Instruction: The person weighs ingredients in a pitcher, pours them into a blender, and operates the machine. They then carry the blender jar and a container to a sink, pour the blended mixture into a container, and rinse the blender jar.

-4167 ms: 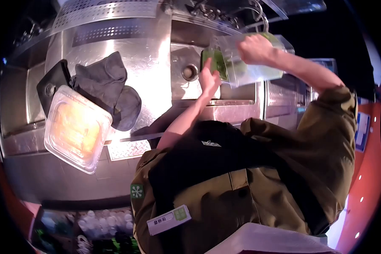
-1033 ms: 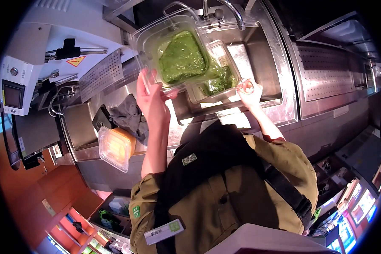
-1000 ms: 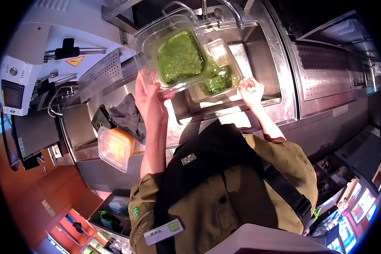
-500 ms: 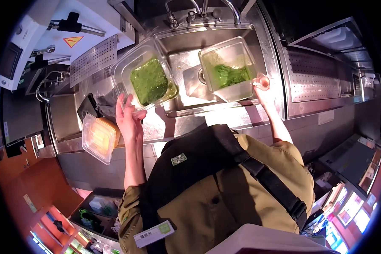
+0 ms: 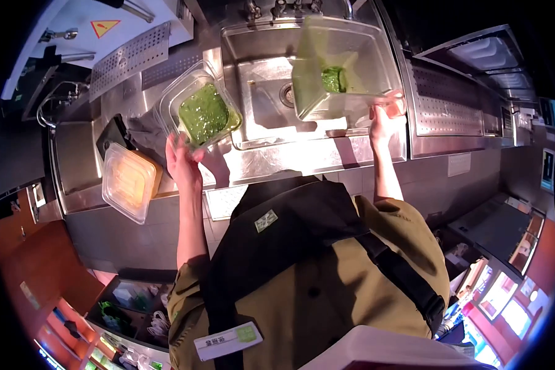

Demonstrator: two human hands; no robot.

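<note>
My left hand (image 5: 184,159) has its fingers closed on the near left corner of a clear plastic container (image 5: 227,92). Thick, wet green food (image 5: 205,114) fills the bottom of that container, which is at the sink's left edge. Over the sink (image 5: 262,139), my right hand (image 5: 386,116) grips the near right corner of a second clear container (image 5: 367,52). This one is tilted, with a small clump of green (image 5: 334,80) inside and green smears on its walls. I cannot make out what the green food is.
A lidded container (image 5: 128,179) with orange contents stands left of my left hand, near the counter's front edge. Behind it lie a dark flat object (image 5: 112,132) and a grey cloth (image 5: 143,131). Taps (image 5: 280,8) line the sink's back; a perforated metal drainer (image 5: 450,102) is at right.
The right container has tipped further and risen, and its green clump looks smaller. The left container has shifted slightly left with my left hand. The camera's view has moved too.
</note>
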